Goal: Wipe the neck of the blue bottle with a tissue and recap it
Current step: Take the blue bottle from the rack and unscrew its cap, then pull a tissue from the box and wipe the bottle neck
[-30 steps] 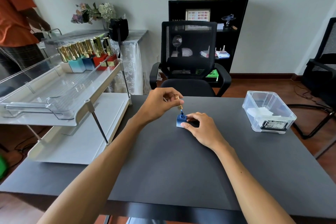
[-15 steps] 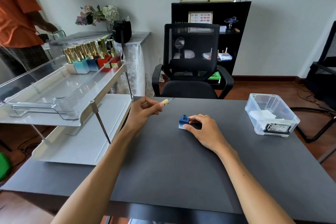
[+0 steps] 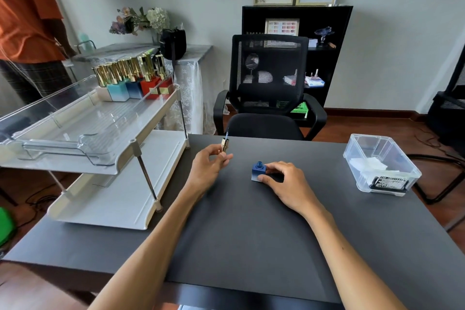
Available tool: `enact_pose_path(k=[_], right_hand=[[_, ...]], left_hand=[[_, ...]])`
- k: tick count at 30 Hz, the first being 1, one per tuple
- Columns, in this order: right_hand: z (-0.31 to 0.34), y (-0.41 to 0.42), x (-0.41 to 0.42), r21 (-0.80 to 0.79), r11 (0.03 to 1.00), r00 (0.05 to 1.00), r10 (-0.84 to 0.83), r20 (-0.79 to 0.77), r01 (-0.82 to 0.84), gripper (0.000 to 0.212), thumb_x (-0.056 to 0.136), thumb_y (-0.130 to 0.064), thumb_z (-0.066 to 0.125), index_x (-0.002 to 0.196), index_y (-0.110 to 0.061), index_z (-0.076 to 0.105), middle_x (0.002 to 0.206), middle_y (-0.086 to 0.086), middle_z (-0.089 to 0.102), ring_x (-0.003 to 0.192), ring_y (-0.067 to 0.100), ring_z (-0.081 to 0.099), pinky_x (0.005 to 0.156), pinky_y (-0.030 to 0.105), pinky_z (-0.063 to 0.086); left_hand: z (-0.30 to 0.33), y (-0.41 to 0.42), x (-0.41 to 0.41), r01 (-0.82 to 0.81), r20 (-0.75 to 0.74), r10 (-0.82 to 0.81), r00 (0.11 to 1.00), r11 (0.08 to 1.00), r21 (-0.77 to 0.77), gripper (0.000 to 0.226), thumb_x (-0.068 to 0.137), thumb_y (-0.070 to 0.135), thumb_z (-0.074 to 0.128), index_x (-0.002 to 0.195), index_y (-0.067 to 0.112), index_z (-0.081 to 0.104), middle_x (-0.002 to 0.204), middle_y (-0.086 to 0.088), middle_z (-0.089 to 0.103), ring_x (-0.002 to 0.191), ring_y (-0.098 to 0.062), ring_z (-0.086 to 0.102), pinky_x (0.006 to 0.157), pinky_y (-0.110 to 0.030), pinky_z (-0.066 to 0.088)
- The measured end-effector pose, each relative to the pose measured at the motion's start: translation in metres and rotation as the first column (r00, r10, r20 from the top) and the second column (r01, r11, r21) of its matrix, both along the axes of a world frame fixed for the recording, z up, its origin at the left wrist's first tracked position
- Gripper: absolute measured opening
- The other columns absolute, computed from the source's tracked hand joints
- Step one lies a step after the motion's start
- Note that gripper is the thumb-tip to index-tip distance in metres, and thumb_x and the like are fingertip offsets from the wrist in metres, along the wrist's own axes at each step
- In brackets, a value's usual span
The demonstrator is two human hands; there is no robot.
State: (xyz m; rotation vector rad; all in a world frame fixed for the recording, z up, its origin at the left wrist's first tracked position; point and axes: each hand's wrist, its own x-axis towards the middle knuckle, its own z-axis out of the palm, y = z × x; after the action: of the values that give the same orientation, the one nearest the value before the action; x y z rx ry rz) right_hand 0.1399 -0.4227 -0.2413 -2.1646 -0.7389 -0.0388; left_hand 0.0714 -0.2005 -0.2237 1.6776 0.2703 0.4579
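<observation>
Left hand (image 3: pixel 210 167) pinches the cap (image 3: pixel 224 145) brush-up at centre frame, right hand (image 3: pixel 284 181) grips the blue bottle (image 3: pixel 258 171); keep the bottle steady on the worktop (image 3: pixel 239 234) and fetch a tissue (image 3: pixel 368 165) from the box (image 3: pixel 402 173) at right.

Tabletop (image 3: pixel 241 246): matt dark grey, smooth.
Blue bottle (image 3: pixel 258 173): glossy, fading to pale at its base.
Cap (image 3: pixel 224 145): shiny gold metal look.
Bin (image 3: pixel 362 158), right of the bottle: clear plastic, white tissues (image 3: pixel 367 165) inside.
Rack (image 3: pixel 105 199), left of the bottle: smooth cream plastic.

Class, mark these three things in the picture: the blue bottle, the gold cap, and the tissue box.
blue bottle (image 3: pixel 257 173): head view, on its front face.
gold cap (image 3: pixel 224 145): head view, on its gold barrel.
tissue box (image 3: pixel 353 152): head view, on its clear left wall.
</observation>
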Motion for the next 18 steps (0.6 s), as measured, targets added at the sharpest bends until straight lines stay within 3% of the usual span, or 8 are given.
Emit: enact_pose_path(k=[3,7,12,18], right_hand=[[0.0003,-0.0003,0.0000,0.004,1.000,1.000,0.003,0.001,-0.003,0.036,0.088,-0.047,0.071,0.118,-0.027,0.071,0.104,-0.017,0.068,0.106,0.004,0.056,0.089,0.026,0.047],[0.0001,0.0003,0.0005,0.003,1.000,1.000,0.005,0.013,-0.005,0.035,0.088,-0.046,0.071,0.118,-0.028,0.071,0.103,-0.017,0.068,0.105,0.005,0.057,0.089,0.027,0.048],[-0.0002,0.0003,0.0012,0.002,1.000,1.000,0.000,0.020,0.000,0.035,0.087,-0.047,0.072,0.117,-0.028,0.071,0.102,-0.017,0.068,0.104,0.005,0.058,0.089,0.027,0.048],[-0.0012,0.0006,0.0023,0.003,1.000,1.000,-0.003,0.017,0.003,0.035,0.087,-0.047,0.071,0.117,-0.029,0.071,0.102,-0.018,0.068,0.104,0.005,0.057,0.088,0.027,0.048]], left_hand=[[0.0000,0.0031,0.0018,-0.102,-0.025,0.112,0.993,0.963,0.249,0.014,0.093,0.017,0.069,0.106,0.021,0.065,0.101,0.005,0.071,0.091,-0.004,0.070,0.082,-0.018,0.053],[-0.0027,0.0045,0.0028,-0.063,-0.036,0.082,0.996,0.925,0.375,0.016,0.085,0.018,0.077,0.100,0.018,0.071,0.093,0.010,0.075,0.088,0.003,0.070,0.084,-0.013,0.052],[-0.0054,0.0048,0.0048,-0.015,-0.129,0.094,0.987,0.859,0.512,0.021,0.081,0.028,0.081,0.099,0.018,0.075,0.106,0.005,0.072,0.098,-0.010,0.065,0.088,-0.024,0.048],[-0.0075,0.0069,0.0072,-0.012,-0.137,0.099,0.986,0.848,0.530,0.017,0.079,0.031,0.082,0.093,0.024,0.074,0.117,0.002,0.071,0.114,-0.016,0.060,0.100,-0.034,0.047]])
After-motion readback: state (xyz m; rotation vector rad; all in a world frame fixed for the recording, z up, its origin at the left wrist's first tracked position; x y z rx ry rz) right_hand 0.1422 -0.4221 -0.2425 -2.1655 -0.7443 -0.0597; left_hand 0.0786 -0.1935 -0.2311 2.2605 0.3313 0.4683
